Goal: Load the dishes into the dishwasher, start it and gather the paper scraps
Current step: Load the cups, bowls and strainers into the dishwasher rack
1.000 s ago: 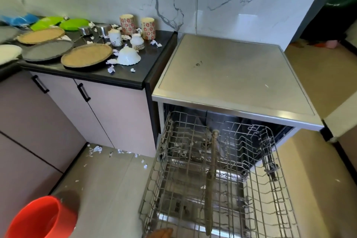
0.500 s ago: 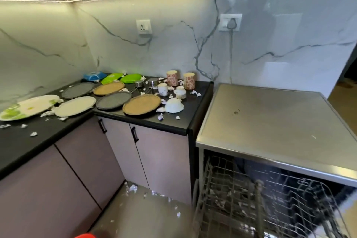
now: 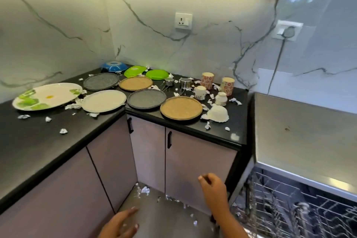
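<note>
So nothing's loaded yet as far as I can tell. The pulled-out wire dishwasher rack (image 3: 289, 210) at lower right looks bare, and every dish sits on the black L-shaped tabletop (image 3: 29, 150). Both hands are low in front of the cabinets. The left hand (image 3: 119, 224) is flat with fingers spread, holding nothing. The right hand (image 3: 212, 188) is a bit higher, fingers loosely curled, nothing in it that I can see.

My guess is the step is reaching for a first dish. I'd start with the round tan plate (image 3: 181, 107), since it sits near the front edge and closer to the rack than the other plates. The dark grey textured plate (image 3: 146, 98) is just beside it on the left. Get fingers under the rim and lift it level. Mind the upturned white bowl (image 3: 218, 114) just to its right and the crumpled paper scraps (image 3: 207, 126) around it, it's easy to drag one along. The big oval platter with green leaf print (image 3: 48, 95) is far left, well apart from the rack, so I'd save it for later.

Room-wise it's a white marble-look wall (image 3: 154, 48) with grey veins, a light strip up top and a white wall socket (image 3: 183, 20). There are mauve cabinet doors (image 3: 193, 160) with black handles, a brushed steel dishwasher top (image 3: 299, 131), and more scraps on the grey floor (image 3: 170, 218) by the cabinet base
</note>
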Motion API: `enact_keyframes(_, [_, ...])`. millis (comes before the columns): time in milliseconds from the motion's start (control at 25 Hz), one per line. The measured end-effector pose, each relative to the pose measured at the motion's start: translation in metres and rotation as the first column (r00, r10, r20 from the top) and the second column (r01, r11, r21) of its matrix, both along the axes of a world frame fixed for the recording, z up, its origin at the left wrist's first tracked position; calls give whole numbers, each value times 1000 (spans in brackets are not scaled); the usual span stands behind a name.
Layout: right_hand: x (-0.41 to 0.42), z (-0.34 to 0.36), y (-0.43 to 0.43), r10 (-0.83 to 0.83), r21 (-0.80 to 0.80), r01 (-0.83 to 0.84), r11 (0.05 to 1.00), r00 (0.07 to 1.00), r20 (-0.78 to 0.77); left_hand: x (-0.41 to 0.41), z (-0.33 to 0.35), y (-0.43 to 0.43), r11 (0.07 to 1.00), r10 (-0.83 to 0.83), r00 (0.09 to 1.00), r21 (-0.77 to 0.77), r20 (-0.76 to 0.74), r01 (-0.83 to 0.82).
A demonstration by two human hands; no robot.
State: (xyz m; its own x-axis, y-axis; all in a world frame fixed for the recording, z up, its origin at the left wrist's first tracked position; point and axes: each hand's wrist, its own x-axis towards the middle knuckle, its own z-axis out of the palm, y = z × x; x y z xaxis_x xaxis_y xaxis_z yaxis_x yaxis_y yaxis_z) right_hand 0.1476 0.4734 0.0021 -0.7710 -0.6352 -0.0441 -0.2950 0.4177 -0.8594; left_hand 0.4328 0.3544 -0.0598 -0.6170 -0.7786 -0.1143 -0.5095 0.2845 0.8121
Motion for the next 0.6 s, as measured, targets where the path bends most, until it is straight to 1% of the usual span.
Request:
enact_keyframes(40, [6,7,-19,0,-47,0,999,1000,-7,4,9,-7,1000,19,1000,12,5,-19])
enact_keyframes(120, [17,26,-47,7,-123,-8,992,1000,-7,-3,35,-40,987,129,986,113,-109,-117])
enact_keyframes(160, [22,33,-57,8,-143,-10,990,1000,-9,-6,47,-54,986,113,982,135,-150,-93])
enact_keyframes(200, [22,34,-64,10,-159,-14,987,1000,-28,-10,51,-64,987,102,982,141,-160,-80])
enact_keyframes(240, [21,40,-67,4,-152,-10,988,999,-43,-16,53,-72,990,76,986,127,-145,-58])
enact_keyframes(400, [-1,48,-71,-82,-173,71,982,995,-57,-41,57,-96,980,75,983,193,-169,-41])
enact_keyframes(520, [-26,43,-72,-146,-166,140,976,989,-28,-70,56,-114,973,19,990,232,-139,14])
enact_keyframes(600, [-45,35,-74,-185,-150,182,972,983,-2,-91,53,-131,964,19,988,265,-152,22])
